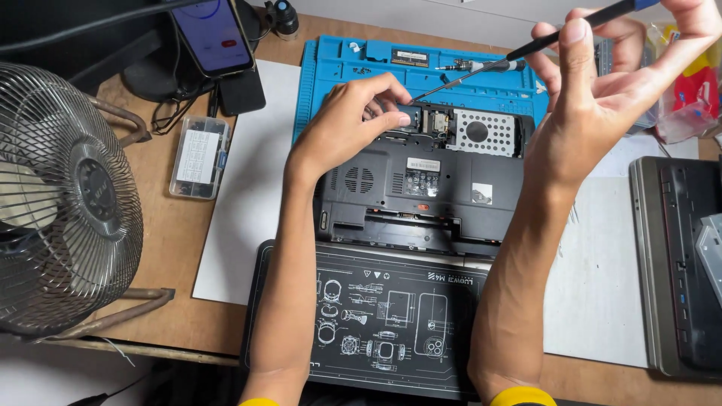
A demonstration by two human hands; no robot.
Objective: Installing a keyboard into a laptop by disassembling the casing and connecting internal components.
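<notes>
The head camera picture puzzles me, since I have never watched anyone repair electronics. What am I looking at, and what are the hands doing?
The camera sits on the person's head and looks down at a wooden desk. Both arms are theirs. A black laptop lies bottom up, its cover off, on a blue work mat and a black mat. The left hand pinches a small part inside the open bay. The right hand, raised, holds a thin screwdriver pointing there. A fan, a phone, a clear parts box and a second laptop lie around.
</notes>
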